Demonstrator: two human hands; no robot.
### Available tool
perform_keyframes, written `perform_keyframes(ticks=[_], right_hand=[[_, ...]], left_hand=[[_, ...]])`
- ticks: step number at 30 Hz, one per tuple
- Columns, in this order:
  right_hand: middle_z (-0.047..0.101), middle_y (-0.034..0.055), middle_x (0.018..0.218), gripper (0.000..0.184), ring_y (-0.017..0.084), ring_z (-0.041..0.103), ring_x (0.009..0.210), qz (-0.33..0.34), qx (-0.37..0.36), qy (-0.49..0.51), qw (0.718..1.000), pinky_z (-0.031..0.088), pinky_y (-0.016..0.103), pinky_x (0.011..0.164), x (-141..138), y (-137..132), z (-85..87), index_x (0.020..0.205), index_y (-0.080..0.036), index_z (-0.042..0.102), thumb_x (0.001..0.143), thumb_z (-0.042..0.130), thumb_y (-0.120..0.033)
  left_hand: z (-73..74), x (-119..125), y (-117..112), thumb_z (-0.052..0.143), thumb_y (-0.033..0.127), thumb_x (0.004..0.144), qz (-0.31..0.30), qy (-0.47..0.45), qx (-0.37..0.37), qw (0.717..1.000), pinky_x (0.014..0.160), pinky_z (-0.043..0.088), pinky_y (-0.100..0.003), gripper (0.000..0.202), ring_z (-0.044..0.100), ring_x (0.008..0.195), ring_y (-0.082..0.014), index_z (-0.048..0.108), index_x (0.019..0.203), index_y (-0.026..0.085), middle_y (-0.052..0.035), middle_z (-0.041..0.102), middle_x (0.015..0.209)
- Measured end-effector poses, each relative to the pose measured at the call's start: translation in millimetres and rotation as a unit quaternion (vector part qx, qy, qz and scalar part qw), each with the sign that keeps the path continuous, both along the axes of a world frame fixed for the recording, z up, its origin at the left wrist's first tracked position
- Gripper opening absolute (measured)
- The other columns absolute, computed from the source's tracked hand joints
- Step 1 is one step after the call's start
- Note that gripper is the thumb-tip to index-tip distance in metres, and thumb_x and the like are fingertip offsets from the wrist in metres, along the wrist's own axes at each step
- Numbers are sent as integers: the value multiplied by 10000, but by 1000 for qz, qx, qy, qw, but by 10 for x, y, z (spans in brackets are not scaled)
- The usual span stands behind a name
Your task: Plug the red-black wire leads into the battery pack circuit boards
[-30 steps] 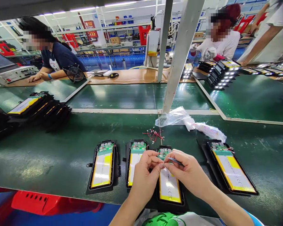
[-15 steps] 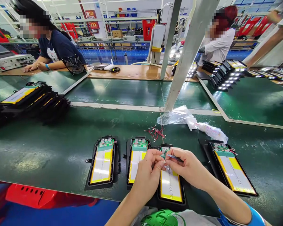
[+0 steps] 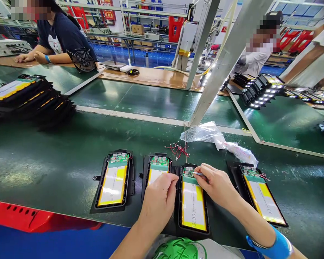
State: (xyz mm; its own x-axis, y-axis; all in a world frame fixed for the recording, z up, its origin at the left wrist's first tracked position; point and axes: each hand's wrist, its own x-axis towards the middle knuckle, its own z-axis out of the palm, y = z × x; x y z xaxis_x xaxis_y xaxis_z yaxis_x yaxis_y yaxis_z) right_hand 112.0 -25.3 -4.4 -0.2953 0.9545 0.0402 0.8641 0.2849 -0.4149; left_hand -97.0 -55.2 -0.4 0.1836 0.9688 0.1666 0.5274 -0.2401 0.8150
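My right hand is closed on slim grey tweezers. Their tip is over the green circuit board at the top of an open black power bank case. A white and yellow battery pack fills the rest of that case. My left hand has its fingers curled together above the neighbouring open case, covering part of its battery pack. Whatever those fingers hold, if anything, is hidden. Just beyond the cases lies a small heap of red and black wires with white connectors.
Similar open cases lie to the left and right. A clear plastic bag rests behind the wires. Stacked cases stand far left. A slanted metal post rises behind the bag. Other people sit or stand across the bench.
My hands have parted: the left moved left and down, away from the right. The tweezers now point at the circuit board, and more of the battery pack below shows. The view has shifted slightly.
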Motion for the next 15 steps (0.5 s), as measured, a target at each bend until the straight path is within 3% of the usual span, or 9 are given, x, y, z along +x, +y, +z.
perform_keyframes(ticks=[10, 15], right_hand=[[594, -7, 838, 121, 148, 578, 702, 47, 49, -122, 990, 343, 273, 601, 1, -19, -11, 845, -202, 533, 909, 431, -197], [595, 20, 783, 151, 162, 590, 686, 106, 88, -215, 967, 333, 286, 583, -62, 12, 50, 820, -181, 570, 883, 439, -141]], left_hand=[[-13, -23, -26, 429, 186, 914, -7, 16, 1, 1000, 693, 441, -237, 161, 616, 819, -124, 578, 956, 228, 12, 669, 905], [-25, -31, -40, 412, 199, 920, -13, 16, -12, 1000, 714, 445, -255, 180, 616, 833, -136, 582, 967, 234, 8, 671, 921]])
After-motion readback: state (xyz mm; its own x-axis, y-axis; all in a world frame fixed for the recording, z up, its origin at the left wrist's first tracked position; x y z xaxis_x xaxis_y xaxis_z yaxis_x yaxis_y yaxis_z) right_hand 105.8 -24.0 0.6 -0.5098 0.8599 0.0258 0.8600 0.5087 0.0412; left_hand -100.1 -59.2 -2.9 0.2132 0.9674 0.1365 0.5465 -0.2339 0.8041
